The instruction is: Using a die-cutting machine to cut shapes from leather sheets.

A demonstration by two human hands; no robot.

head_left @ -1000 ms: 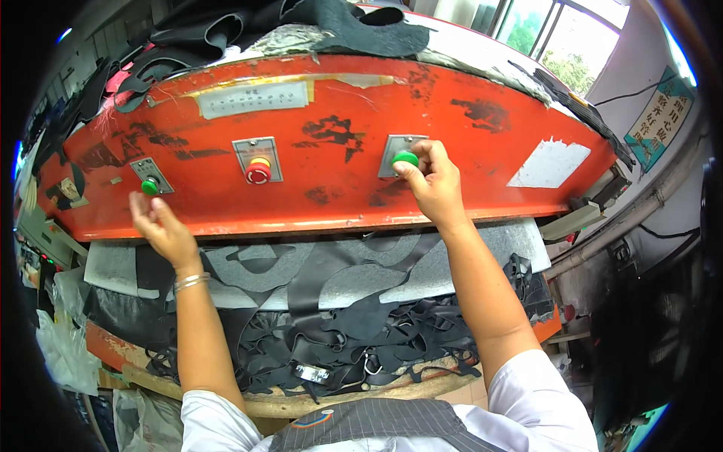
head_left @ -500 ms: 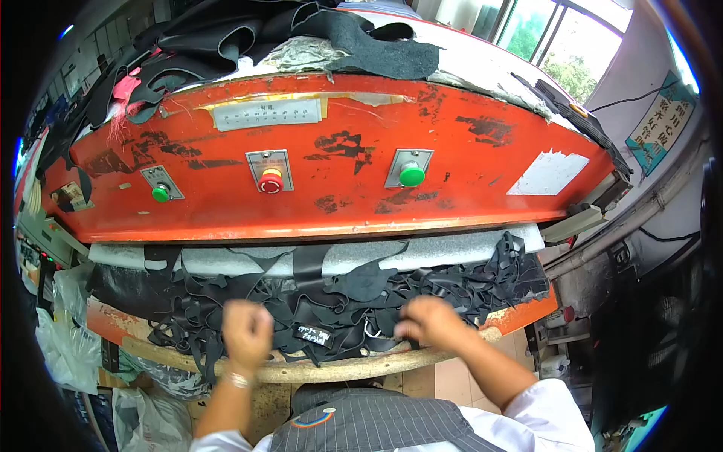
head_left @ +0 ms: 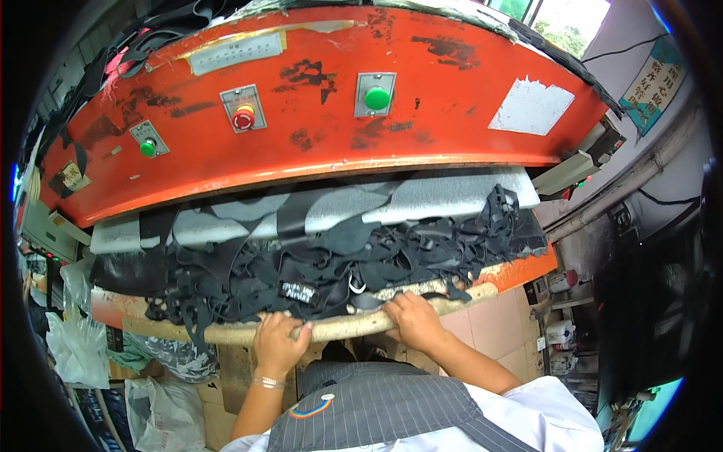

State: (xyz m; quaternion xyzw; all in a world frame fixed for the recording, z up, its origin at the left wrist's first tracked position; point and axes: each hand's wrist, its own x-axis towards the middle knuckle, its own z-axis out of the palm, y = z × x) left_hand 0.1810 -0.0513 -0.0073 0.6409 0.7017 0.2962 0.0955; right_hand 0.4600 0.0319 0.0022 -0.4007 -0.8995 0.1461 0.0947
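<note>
My left hand (head_left: 280, 341) grips the pale, rounded wooden rail (head_left: 346, 329) along the near edge of the machine bed. Farther right, my right hand (head_left: 414, 322) is closed over the same rail, its fingers on top. Just beyond both hands lies a tangled heap of black leather offcuts (head_left: 331, 260), with strips drooping over the edge on the left. A small black block with white markings (head_left: 298, 292) rests among the scraps. Near it shows a curved, shiny silver piece (head_left: 357, 283). Behind the heap is a whitish board (head_left: 452, 197) with black strips across it.
A red press beam (head_left: 316, 143) spans the far side, bearing a green button (head_left: 376, 98), a red emergency stop (head_left: 243, 117) and another green button (head_left: 147, 147). Plastic bags (head_left: 162, 414) sit at lower left. A pipe (head_left: 625, 181) runs along the right wall.
Both hands have come down from over the scraps onto the wooden rail and closed on it. My view has tilted lower, so the machine sits higher in the picture.
</note>
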